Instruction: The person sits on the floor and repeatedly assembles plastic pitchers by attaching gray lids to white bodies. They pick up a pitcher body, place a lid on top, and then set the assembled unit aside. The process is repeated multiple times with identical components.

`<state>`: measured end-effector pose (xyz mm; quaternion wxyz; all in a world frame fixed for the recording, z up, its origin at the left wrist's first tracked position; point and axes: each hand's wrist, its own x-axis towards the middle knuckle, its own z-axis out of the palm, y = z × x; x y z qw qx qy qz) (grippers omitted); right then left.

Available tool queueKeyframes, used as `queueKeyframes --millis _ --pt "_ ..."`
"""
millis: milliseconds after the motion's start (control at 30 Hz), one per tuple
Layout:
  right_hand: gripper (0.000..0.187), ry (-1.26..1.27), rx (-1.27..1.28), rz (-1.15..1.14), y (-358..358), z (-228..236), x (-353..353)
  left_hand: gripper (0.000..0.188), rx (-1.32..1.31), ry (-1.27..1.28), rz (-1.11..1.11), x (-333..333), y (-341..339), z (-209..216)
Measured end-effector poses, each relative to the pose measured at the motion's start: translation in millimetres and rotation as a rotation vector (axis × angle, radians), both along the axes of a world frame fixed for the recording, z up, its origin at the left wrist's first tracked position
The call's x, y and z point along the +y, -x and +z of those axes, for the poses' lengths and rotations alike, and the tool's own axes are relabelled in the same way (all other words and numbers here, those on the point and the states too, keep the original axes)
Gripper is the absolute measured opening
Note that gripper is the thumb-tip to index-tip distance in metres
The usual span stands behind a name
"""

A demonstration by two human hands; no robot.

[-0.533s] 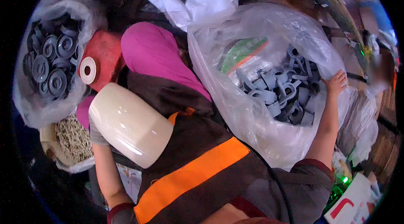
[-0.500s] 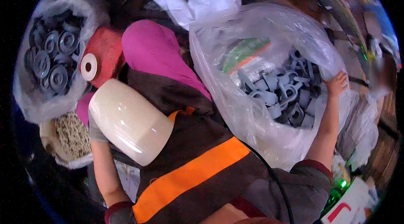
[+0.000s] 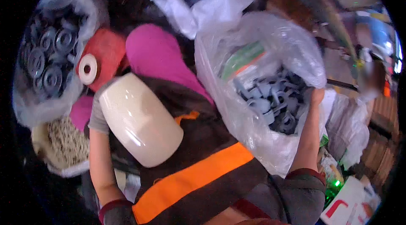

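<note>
At the right rim of a large clear plastic bag, my right hand is closed on the bag's edge. Inside the bag lie many grey plastic ring-shaped parts and a green and white packet. My left forearm rises beside a glossy cream rounded cylinder. A grey knit cuff covers that wrist, and the cylinder hides my left hand, so its fingers do not show. Just beyond the cylinder is a red block bearing a cream ring.
A bag of dark grey round parts stands at the far left, above a tub of small pale pieces. A white sack with grey parts is at the back. My pink-covered knee lies between the bags. Crumpled plastic lies right.
My right hand has moved left and inward with the bag's rim, its fingers now closed rather than spread. The bag's right side is drawn in. The view has shifted slightly.
</note>
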<state>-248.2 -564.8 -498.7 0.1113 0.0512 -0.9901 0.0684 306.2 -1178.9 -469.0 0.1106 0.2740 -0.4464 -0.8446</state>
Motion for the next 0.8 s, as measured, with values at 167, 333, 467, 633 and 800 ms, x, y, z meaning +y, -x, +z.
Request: queueKeyframes --millis 167,333,467,633,800 --pt "0.044 -0.002 -0.054 -0.026 -112 82 -112 0.027 0.119 0.636 -0.203 -19 28 -23" --pt "0.036 0.041 -0.213 0.22 -212 138 -244 0.028 0.18 -0.125 -0.252 -31 32 -20" --pt "0.033 0.093 -0.282 0.383 -247 117 -353 0.031 0.203 0.518 -0.256 -41 19 -29" --pt "0.034 0.313 -0.174 0.449 -149 185 -404 0.03 0.142 0.036 -0.113 -56 -7 -64" --pt "0.032 -0.213 -0.124 0.36 -70 205 -368 0.028 0.125 -0.125 -0.065 -42 -9 -51"
